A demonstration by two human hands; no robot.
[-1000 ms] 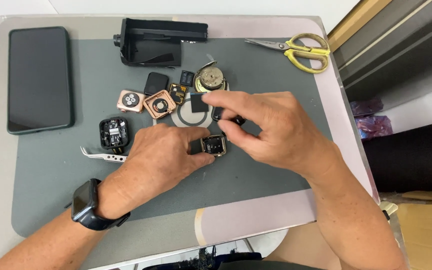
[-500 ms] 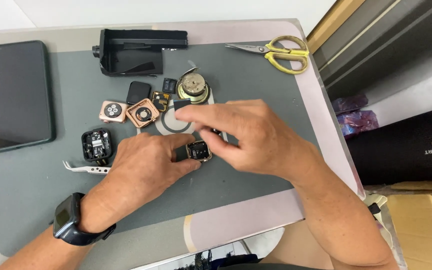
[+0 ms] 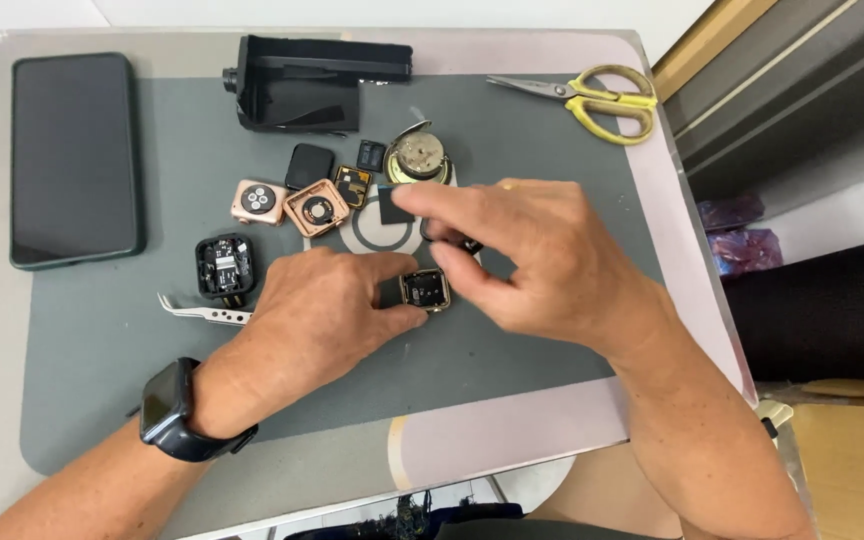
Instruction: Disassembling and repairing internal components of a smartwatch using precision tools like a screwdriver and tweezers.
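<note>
- Left hand: palm down on the grey work mat, fingertips pinching the small square watch case against the mat; dark wristwatch on its wrist.
- Right hand: fingers curled over the watch case from the far side, forefinger stretched out, thumb and fingers closed on a small dark part, too hidden to name.
- Change since a second ago: both hands hold the same grip on the watch case, which has stayed at mid-mat; the work is still fine fitting at the case.
- Beyond the watch case: round metal disc part, copper-coloured case halves, black open case.
- Left of the watch case: tweezers; farther left, dark phone.
- Far right of it: yellow-handled scissors.
</note>
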